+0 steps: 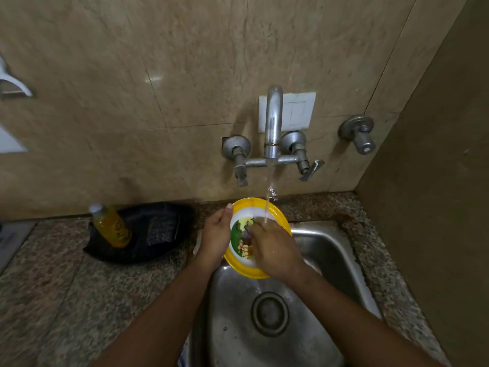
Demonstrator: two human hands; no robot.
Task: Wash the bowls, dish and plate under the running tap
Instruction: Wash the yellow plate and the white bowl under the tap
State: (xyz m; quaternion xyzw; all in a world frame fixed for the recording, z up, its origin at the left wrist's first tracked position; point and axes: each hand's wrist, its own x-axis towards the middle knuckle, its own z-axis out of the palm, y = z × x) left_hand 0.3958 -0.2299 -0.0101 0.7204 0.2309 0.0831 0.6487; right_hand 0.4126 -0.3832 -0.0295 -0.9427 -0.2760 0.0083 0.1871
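A yellow-rimmed plate (275,211) with a printed picture in its white middle is held tilted over the steel sink (330,250), under the stream from the wall tap (273,123). My left hand (217,234) grips the plate's left rim, thumb on the front. My right hand (272,247) lies flat on the plate's face, fingers spread over the picture, and water lands just above its fingertips. No bowls or other dishes are in view.
A black tray (158,250) on the granite counter left of the sink holds a yellow liquid bottle (112,226) and a scrub pad (161,229). The sink drain (269,313) lies below my arms. A side wall closes in on the right.
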